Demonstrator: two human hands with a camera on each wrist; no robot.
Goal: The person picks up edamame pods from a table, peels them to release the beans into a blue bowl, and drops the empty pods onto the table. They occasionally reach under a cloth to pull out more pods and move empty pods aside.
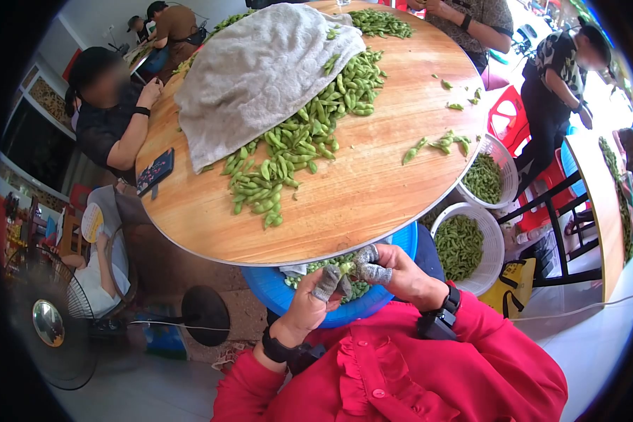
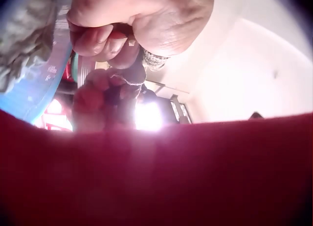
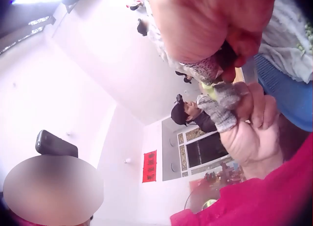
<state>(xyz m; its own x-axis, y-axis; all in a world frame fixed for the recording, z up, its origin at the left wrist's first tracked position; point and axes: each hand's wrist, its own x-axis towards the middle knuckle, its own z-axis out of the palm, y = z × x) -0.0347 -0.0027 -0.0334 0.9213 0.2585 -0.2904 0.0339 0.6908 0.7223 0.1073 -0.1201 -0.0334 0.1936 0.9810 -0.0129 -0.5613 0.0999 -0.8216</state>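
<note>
Both hands meet over a blue basin [image 1: 260, 290] at the table's near edge, with grey knitted covers on some fingertips. A green pod [image 1: 347, 268] is between them, pinched from both sides; in the right wrist view the pod [image 3: 209, 90] shows pale green between the covered tips. The left hand [image 1: 308, 299] holds it from the left, the right hand [image 1: 405, 274] from the right. In the left wrist view the left hand [image 2: 142, 20] has its fingers curled, and the pod cannot be made out. Green beans [image 1: 359, 289] lie in the basin under the hands.
A round wooden table [image 1: 373, 183] bears a pod heap [image 1: 288, 151] partly under a grey cloth [image 1: 253, 77], and a phone [image 1: 155, 172]. White baskets [image 1: 496, 261] of pods stand right. A fan [image 1: 49, 323] stands left. Other people sit or stand around.
</note>
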